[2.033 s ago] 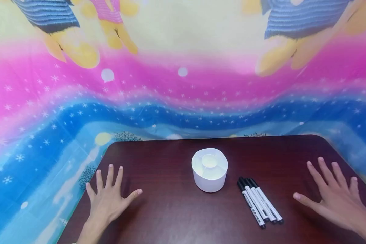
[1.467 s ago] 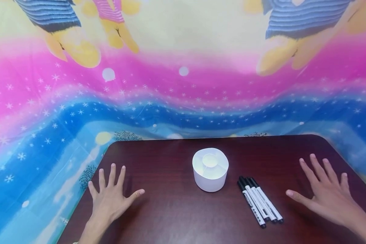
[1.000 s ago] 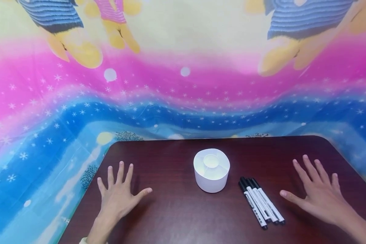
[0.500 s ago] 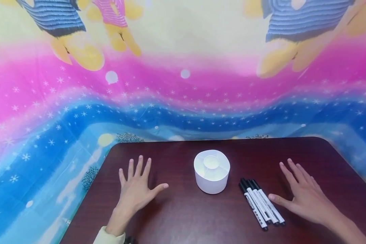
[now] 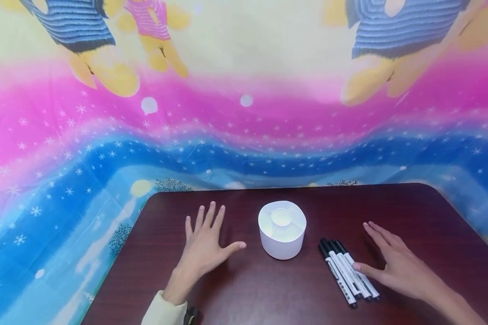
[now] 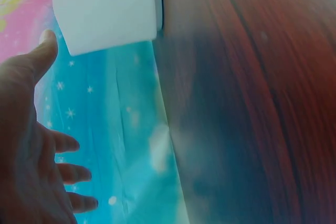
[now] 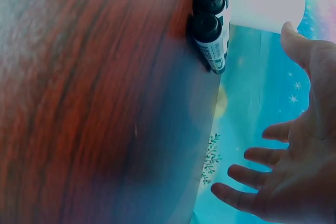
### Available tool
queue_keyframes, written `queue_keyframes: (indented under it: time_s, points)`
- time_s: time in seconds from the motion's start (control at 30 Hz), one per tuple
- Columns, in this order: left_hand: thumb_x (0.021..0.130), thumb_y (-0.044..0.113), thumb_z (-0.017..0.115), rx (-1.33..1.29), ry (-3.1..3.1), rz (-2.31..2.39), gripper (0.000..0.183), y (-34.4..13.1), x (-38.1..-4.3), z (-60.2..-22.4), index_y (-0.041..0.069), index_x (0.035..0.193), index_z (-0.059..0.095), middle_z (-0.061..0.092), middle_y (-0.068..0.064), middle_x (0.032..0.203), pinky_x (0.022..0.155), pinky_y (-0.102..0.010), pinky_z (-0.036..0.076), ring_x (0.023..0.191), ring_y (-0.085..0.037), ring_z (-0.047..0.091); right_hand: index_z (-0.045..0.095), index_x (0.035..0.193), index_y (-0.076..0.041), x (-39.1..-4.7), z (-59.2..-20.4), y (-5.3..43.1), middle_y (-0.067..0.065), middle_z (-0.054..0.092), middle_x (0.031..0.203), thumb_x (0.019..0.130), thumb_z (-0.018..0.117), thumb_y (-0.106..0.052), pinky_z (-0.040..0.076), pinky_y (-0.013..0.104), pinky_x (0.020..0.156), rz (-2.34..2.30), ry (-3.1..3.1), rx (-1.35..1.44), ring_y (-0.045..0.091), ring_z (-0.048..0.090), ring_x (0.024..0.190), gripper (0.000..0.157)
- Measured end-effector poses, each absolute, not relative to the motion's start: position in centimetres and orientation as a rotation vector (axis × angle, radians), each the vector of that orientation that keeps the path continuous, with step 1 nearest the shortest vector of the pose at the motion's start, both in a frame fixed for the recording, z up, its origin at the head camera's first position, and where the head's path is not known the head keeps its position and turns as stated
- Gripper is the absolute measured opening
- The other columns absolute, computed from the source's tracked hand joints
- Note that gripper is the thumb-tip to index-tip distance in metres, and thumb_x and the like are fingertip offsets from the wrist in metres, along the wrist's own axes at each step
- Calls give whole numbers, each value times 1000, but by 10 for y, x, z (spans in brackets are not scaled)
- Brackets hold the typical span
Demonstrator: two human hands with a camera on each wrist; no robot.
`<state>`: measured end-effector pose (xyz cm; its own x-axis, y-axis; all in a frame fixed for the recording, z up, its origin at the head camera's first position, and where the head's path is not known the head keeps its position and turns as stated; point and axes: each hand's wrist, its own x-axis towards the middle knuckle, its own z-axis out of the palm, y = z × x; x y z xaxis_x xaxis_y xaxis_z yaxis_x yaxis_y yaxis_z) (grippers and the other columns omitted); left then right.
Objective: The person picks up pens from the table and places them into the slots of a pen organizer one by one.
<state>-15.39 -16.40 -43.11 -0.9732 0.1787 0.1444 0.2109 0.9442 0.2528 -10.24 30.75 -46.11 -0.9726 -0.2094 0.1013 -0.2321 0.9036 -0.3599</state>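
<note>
A round white organizer point(image 5: 282, 243) with compartments and a central round cup stands upright on the dark wooden table. To its right lie several whiteboard markers point(image 5: 343, 273) side by side, with white barrels and black caps. My left hand point(image 5: 203, 248), fingers spread, hovers left of the organizer, its thumb pointing toward the white wall. My right hand point(image 5: 402, 266) is extended just right of the markers, and its thumb tip overlaps the rightmost barrel in the head view. Both palms hold nothing. In the right wrist view, the marker ends point(image 7: 209, 30) show in a row beyond the thumb.
The reddish-brown table point(image 5: 244, 298) has rounded far corners. Behind it hangs a colourful cloth point(image 5: 244, 135) in pink, blue and yellow, falling along the table's back and left side. A pale cuff point(image 5: 164, 309) and a dark wristband sit at the left wrist.
Both hands have moved inward: the left rightward toward the organizer, the right leftward to the markers, its fingers drawing closer together. Organizer and markers have stayed in place.
</note>
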Motion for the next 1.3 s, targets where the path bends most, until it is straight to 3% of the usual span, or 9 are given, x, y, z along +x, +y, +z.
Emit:
queue_keyframes:
  time_s: [0.23, 0.57, 0.73, 0.9, 1.3]
  points:
    - [82, 87, 68, -424, -2947, -492, 120, -144, -158, -434, 19, 172, 28, 21, -11, 180, 130, -76, 7, 168, -41, 13, 32, 168, -6, -104, -465, 304, 31, 41, 163, 90, 80, -62, 46, 82, 93, 661, -3004, 368, 60, 47, 138, 108]
    - [84, 77, 76, -599, -2902, -600, 117, -124, -166, -442, 18, 172, 26, 25, -9, 180, 132, -72, 8, 168, -36, 19, 51, 156, 1, -110, -464, 303, 32, 58, 147, 90, 83, -55, 55, 72, 89, 733, -3013, 384, 56, 61, 127, 93]
    - [84, 74, 78, -670, -2865, -625, 117, -116, -168, -443, 17, 172, 27, 28, -9, 179, 133, -69, 13, 167, -33, 23, 57, 152, 0, -111, -465, 301, 22, 69, 134, 89, 85, -51, 63, 49, 83, 796, -2993, 378, 40, 72, 115, 86]
    - [85, 72, 79, -718, -2850, -666, 117, -111, -171, -445, 16, 172, 25, 28, -7, 179, 134, -62, 19, 165, -31, 28, 60, 149, -1, -112, -466, 300, 13, 73, 128, 91, 85, -48, 61, 26, 75, 888, -3001, 347, 26, 74, 103, 79]
    - [85, 70, 81, -701, -2874, -926, 116, -105, -178, -451, 28, 174, 18, 27, 0, 179, 125, -55, 43, 162, -26, 36, 62, 145, 3, -111, -467, 300, 8, 78, 118, 91, 86, -40, 57, 23, 69, 1017, -3044, 301, -2, 67, 84, 73]
